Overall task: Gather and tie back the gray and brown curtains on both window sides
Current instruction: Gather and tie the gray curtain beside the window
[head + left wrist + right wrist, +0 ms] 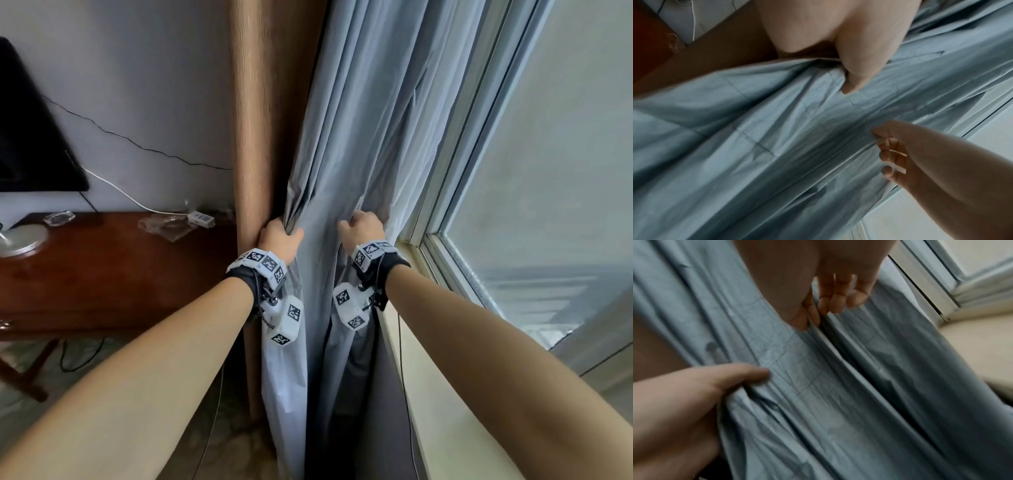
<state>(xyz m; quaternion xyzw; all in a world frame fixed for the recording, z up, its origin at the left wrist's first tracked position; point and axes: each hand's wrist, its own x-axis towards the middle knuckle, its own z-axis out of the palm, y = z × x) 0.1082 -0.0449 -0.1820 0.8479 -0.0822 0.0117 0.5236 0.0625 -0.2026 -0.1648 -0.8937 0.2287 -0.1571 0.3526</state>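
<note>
Beside the window frame (455,192), left of the sill (442,377): gray curtain (359,137), hanging in long folds; brown curtain (260,120) directly to its left, touching it, against the wall.

Item, my left hand (279,240): fingers curled round a bunched fold at the gray curtain's left edge, where it meets the brown one.

Item, my right hand (363,228): fingers curled into a pleat nearer the sill, well apart from the left, a flat span of cloth between.

Step in hand, as I judge it: gathering the gray panel. Done well, I bring the right hand's pleat across to the left without letting either fold slip, then take in the brown curtain too. No tieback is visible yet.

Views compared. Head view: both curtains, wooden desk (120,267), cables on the wall. Left wrist view: my thumb (855,81) pressed on the gray cloth, grid creases in the fabric. Right wrist view: fingertips (836,305) tucked into a dark gap between folds, hidden from the head view.
</note>
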